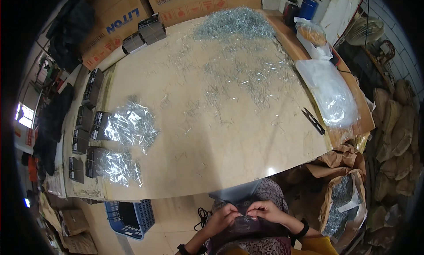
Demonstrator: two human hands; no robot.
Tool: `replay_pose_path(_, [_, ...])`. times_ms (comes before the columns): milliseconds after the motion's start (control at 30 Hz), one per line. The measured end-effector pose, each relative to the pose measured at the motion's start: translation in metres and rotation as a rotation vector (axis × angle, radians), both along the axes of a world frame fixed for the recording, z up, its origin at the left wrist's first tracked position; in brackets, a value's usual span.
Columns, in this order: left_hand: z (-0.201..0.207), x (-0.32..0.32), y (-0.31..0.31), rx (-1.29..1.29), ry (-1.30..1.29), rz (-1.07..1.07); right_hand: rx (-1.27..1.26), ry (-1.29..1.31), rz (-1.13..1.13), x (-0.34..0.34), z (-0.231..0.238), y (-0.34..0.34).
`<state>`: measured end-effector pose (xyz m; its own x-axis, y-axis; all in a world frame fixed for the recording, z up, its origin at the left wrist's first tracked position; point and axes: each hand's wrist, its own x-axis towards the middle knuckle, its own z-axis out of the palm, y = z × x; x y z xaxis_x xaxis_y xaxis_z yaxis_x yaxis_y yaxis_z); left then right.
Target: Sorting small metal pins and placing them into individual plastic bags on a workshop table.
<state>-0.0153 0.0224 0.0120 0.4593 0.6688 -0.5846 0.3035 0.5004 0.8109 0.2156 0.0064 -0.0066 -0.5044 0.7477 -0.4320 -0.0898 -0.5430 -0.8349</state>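
Over my lap, just below the table's near edge, both hands are held close together. My left hand (226, 217) is closed in a pinch. Facing it, my right hand (266, 211) pinches too, thumb against fingertips. Between and below the fingers hangs what looks like a small clear plastic bag (243, 223), its contents hard to make out. Behind the hands a translucent grey tub (234, 192) sits partly under the table edge. On the table (238, 144) lie loose bent metal wire pieces (260, 76), with a big heap (236, 23) of them at the far side.
Filled clear bags (130, 125) and dark small boxes (80, 141) line the left side. Black thread snips (313, 121) and a stack of clear plastic bags (331, 94) lie at right. A blue basket (130, 217) and an open paper sack (327, 202) stand below.
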Motion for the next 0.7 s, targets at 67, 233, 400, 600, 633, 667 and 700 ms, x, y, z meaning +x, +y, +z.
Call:
replay_pose_path(67, [-0.011,-0.002,-0.007,0.047,-0.047,0.018,-0.065,0.054,0.007,0.005,-0.007,0.0])
replay_pose_path(233, [-0.03,-0.014,-0.008,0.008,-0.079,-0.072,-0.076,-0.051,0.18,0.015,-0.031,0.0])
replay_pose_path(400, [-0.043,-0.019,-0.005,0.782,0.404,-0.261,0.7,-0.657,0.2,0.006,-0.031,-0.002])
replay_pose_path(600, [-0.073,-0.013,-0.021,0.7,0.408,-0.003,0.67,-0.767,-0.241,-0.013,-0.05,-0.003])
replay_pose_path(633, [-0.079,-0.014,-0.023,0.703,0.404,-0.004,0.672,-0.771,-0.243,-0.008,-0.05,-0.001])
replay_pose_path(667, [-0.085,-0.016,-0.024,0.651,0.37,0.014,0.723,-0.778,-0.27,0.001,-0.047,0.002])
replay_pose_path(700, [-0.09,-0.018,-0.027,0.594,0.339,0.031,0.77,-0.782,-0.295,0.006,-0.038,0.007])
